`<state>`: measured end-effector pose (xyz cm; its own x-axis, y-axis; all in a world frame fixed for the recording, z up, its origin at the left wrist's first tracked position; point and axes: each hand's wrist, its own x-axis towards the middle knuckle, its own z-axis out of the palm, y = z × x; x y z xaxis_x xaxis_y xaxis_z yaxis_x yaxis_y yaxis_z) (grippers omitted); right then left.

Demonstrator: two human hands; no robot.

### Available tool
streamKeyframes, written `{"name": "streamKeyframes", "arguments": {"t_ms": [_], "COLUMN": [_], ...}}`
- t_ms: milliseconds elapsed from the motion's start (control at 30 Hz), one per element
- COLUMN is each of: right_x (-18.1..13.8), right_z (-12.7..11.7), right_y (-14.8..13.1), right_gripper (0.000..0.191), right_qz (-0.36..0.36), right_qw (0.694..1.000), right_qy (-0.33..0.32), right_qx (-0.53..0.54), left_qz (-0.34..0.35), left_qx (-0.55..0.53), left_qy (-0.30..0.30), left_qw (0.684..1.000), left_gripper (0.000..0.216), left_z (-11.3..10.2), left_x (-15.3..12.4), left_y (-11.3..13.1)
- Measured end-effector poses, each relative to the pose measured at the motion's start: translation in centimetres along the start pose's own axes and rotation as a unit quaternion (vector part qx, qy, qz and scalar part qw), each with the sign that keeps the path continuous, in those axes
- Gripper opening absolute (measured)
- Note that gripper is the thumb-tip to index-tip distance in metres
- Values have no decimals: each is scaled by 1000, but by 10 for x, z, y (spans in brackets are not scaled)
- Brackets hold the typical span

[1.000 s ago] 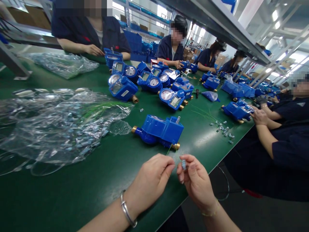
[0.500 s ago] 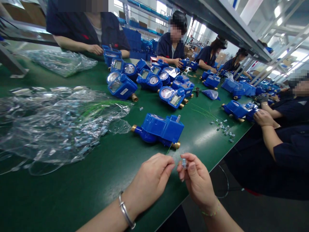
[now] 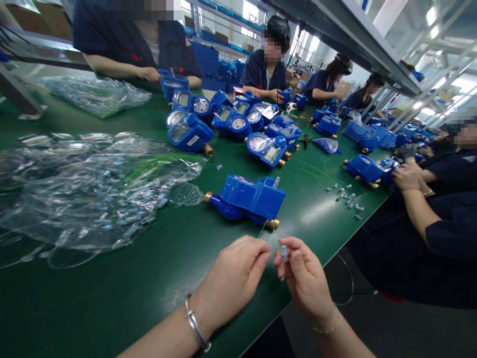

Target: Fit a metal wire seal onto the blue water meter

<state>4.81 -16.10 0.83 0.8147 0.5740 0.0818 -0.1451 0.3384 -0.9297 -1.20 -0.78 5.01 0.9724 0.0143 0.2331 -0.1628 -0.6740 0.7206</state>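
Note:
My right hand (image 3: 303, 278) pinches a small pale blue plastic clip (image 3: 284, 252) between thumb and forefinger at the near table edge. My left hand (image 3: 233, 278), with a metal bangle on the wrist, is closed in a pinch right beside it, on a thin green wire (image 3: 262, 229) that runs up toward the meter. A blue water meter (image 3: 248, 200) with brass ends lies upside down on the green table (image 3: 112, 293), just beyond both hands.
Crumpled clear plastic bags (image 3: 85, 194) with small parts lie at the left. Several blue water meters (image 3: 227, 124) stand further back. Loose clips (image 3: 348, 198) and green wires are scattered at the right. Other people sit around the table; one person's arms (image 3: 413, 194) are at the right edge.

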Motion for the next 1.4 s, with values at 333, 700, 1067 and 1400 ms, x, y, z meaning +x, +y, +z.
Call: {"name": "streamKeyframes", "arguments": {"t_ms": [333,700,1067,1400], "right_x": [-2,-2,1,20], "right_z": [1,2,9,9], "right_y": [2,-2,-5,-2], "right_gripper": [27,27,25,29], "right_qz": [6,0,1,-16], "right_qw": [1000,994,991,960], "right_qy": [7,4,-28,-142], "right_qx": [-22,-112,-132,-240], "left_qz": [13,13,-124,-213], "left_qx": [17,48,-146,-340], "left_qy": [-1,-31,-47,-42], "left_qw": [1000,998,980,915], "left_gripper": [16,15,10,42], "left_z": [2,-1,-6,-8], "left_x": [-2,-3,3,1], "left_y": [0,2,1,-17]}}
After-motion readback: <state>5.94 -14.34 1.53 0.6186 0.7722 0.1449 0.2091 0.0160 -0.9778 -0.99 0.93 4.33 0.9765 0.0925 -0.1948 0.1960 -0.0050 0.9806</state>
